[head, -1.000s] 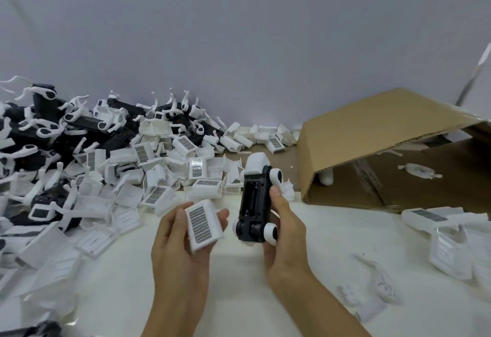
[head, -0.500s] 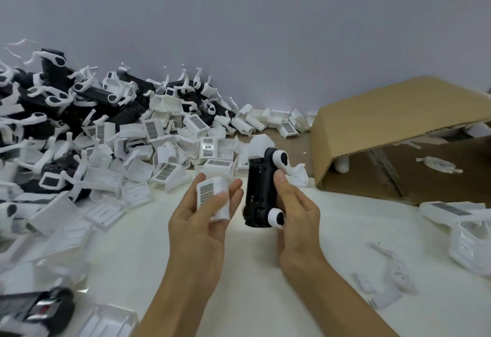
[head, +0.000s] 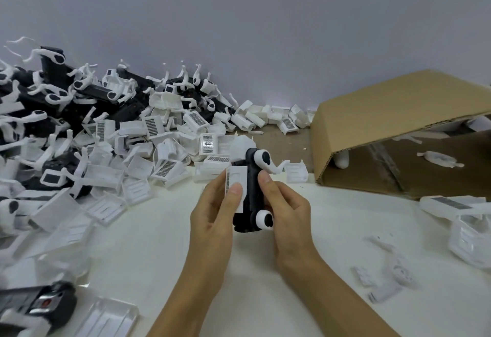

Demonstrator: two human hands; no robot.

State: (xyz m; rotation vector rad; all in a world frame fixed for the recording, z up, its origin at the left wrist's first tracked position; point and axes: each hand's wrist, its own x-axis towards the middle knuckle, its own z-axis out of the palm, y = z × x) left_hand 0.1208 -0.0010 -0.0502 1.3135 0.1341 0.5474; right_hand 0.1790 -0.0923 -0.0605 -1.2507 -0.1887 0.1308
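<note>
At the centre of the table my right hand (head: 285, 210) grips a black device body (head: 252, 190) with white round end pieces, held upright. My left hand (head: 215, 212) holds a small white plastic cover (head: 237, 180) with a barcode label on its edge, thumb on its face. The cover lies flat against the left side of the black body. Whether it is seated in the body I cannot tell.
A big heap of white covers and black bodies (head: 106, 135) fills the left and back of the table. An open cardboard box (head: 393, 116) lies on its side at the right. Loose white parts (head: 470, 230) sit at the right edge, a black device (head: 39, 305) at bottom left.
My left hand has turned the white cover and brought it rightward against the black body. The view has dropped and the hands have come together.
</note>
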